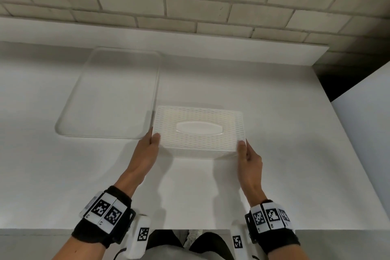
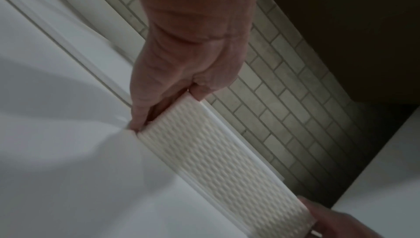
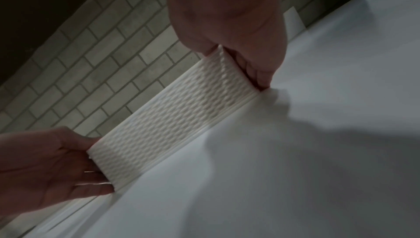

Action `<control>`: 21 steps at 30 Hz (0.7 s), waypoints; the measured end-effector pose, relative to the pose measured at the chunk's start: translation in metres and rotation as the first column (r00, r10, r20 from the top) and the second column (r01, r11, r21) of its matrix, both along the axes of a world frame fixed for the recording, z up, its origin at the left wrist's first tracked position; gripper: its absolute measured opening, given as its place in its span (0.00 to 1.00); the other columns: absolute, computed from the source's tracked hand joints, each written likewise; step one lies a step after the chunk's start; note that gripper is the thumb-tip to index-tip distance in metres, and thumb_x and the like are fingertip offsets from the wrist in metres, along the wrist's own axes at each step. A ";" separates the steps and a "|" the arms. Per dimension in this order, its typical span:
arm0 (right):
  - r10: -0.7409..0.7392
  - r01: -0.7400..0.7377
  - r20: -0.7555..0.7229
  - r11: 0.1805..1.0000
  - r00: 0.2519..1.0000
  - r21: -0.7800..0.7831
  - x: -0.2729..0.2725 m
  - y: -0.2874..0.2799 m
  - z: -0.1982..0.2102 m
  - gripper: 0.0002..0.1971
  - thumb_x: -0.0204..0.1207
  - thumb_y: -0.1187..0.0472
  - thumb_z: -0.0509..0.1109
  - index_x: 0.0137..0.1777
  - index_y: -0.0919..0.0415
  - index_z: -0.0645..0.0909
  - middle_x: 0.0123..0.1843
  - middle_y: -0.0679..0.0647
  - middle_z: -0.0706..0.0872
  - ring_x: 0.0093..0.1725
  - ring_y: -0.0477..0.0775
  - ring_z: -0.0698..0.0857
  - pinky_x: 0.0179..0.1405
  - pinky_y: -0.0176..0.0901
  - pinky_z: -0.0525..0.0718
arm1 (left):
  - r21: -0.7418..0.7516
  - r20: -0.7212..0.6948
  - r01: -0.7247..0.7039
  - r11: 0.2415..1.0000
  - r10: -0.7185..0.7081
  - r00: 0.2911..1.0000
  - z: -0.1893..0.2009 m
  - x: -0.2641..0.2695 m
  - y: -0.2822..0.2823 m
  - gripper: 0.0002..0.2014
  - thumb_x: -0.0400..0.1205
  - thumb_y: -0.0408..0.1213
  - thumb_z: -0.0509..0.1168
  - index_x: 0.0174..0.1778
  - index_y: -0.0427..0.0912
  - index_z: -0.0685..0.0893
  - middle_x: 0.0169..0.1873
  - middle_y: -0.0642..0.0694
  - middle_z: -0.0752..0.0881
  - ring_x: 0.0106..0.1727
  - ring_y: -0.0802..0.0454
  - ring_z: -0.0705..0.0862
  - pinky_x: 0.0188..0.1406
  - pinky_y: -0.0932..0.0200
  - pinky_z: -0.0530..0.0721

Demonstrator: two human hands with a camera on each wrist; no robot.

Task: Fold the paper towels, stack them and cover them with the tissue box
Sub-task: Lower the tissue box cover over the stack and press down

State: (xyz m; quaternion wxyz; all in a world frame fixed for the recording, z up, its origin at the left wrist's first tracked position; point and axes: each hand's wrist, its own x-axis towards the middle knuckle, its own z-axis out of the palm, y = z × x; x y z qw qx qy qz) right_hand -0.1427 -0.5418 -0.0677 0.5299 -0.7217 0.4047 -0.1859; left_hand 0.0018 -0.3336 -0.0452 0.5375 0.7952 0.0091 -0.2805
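A white woven-pattern tissue box with an oval slot on top sits on the white counter. My left hand grips its near-left corner, thumb on top and fingers down the side. My right hand grips the near-right corner the same way. The left wrist view shows the tissue box side wall with my left hand pinching its end and my right hand at the far end. In the right wrist view my right hand and left hand hold the tissue box. No paper towels are visible.
A clear plastic tray lies flat on the counter just left of the box, its near-right corner close to my left fingers. A brick wall rises behind a white ledge. The counter ends at the right, beside a dark gap.
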 end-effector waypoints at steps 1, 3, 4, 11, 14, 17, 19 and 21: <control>0.005 -0.006 -0.006 1.000 1.000 -0.021 0.001 0.000 0.002 0.18 0.87 0.52 0.55 0.67 0.54 0.83 0.55 0.45 0.89 0.54 0.43 0.86 0.55 0.34 0.80 | -0.004 0.006 0.012 1.000 -0.012 1.000 0.004 -0.001 -0.001 0.21 0.90 0.40 0.50 0.81 0.50 0.69 0.75 0.52 0.76 0.77 0.49 0.73 0.80 0.46 0.68; 0.006 -0.008 -0.029 0.998 1.000 -0.058 0.003 -0.003 0.003 0.17 0.87 0.55 0.56 0.61 0.58 0.85 0.44 0.45 0.88 0.42 0.44 0.84 0.44 0.36 0.78 | 0.017 -0.065 0.054 0.998 -0.053 0.997 0.008 0.009 -0.001 0.21 0.89 0.38 0.51 0.80 0.51 0.71 0.73 0.50 0.78 0.76 0.47 0.74 0.78 0.45 0.70; 0.006 -0.009 -0.040 0.998 0.999 -0.066 0.005 -0.006 0.007 0.15 0.86 0.56 0.58 0.56 0.59 0.86 0.38 0.45 0.85 0.38 0.45 0.81 0.41 0.40 0.77 | 0.030 -0.114 0.065 0.997 -0.061 0.992 0.010 0.016 0.000 0.20 0.89 0.37 0.53 0.77 0.50 0.73 0.72 0.49 0.79 0.74 0.45 0.76 0.77 0.44 0.71; 0.019 -0.015 -0.110 0.999 0.994 0.032 0.040 -0.032 0.025 0.17 0.84 0.52 0.55 0.56 0.54 0.86 0.50 0.51 0.86 0.53 0.56 0.82 0.60 0.53 0.80 | 0.142 -0.134 0.180 0.973 -0.161 0.978 0.022 0.045 -0.017 0.25 0.88 0.46 0.48 0.84 0.52 0.61 0.79 0.44 0.71 0.78 0.41 0.71 0.77 0.41 0.70; 0.027 -0.036 -0.155 0.998 0.988 -0.053 0.046 -0.031 0.017 0.17 0.84 0.54 0.54 0.45 0.63 0.81 0.38 0.59 0.83 0.43 0.60 0.80 0.46 0.52 0.80 | 0.221 -0.078 0.170 0.960 -0.156 0.985 0.022 0.044 -0.025 0.24 0.90 0.43 0.45 0.85 0.49 0.59 0.80 0.42 0.69 0.79 0.40 0.68 0.78 0.44 0.68; 0.021 -0.023 -0.186 1.000 0.982 -0.011 0.042 -0.035 0.020 0.18 0.84 0.54 0.56 0.44 0.65 0.82 0.36 0.58 0.81 0.42 0.59 0.79 0.44 0.48 0.76 | 0.242 -0.092 0.186 0.952 -0.168 0.981 0.024 0.047 -0.026 0.25 0.90 0.43 0.46 0.84 0.48 0.60 0.81 0.43 0.68 0.79 0.41 0.68 0.79 0.45 0.67; 0.042 -0.036 -0.224 0.999 0.974 0.028 0.042 -0.039 0.027 0.19 0.83 0.53 0.58 0.54 0.66 0.85 0.42 0.58 0.85 0.48 0.61 0.82 0.48 0.48 0.78 | 0.271 -0.101 0.200 0.942 -0.179 0.979 0.028 0.048 -0.027 0.25 0.89 0.42 0.47 0.84 0.45 0.59 0.81 0.42 0.68 0.79 0.41 0.69 0.78 0.47 0.68; -0.001 -0.020 -0.230 0.996 0.973 -0.085 0.044 -0.040 0.038 0.21 0.83 0.52 0.62 0.69 0.64 0.81 0.62 0.59 0.86 0.65 0.62 0.82 0.65 0.50 0.79 | 0.345 0.012 0.182 0.921 -0.198 0.980 0.033 0.045 -0.030 0.27 0.89 0.40 0.49 0.85 0.42 0.55 0.81 0.39 0.66 0.80 0.38 0.67 0.75 0.49 0.66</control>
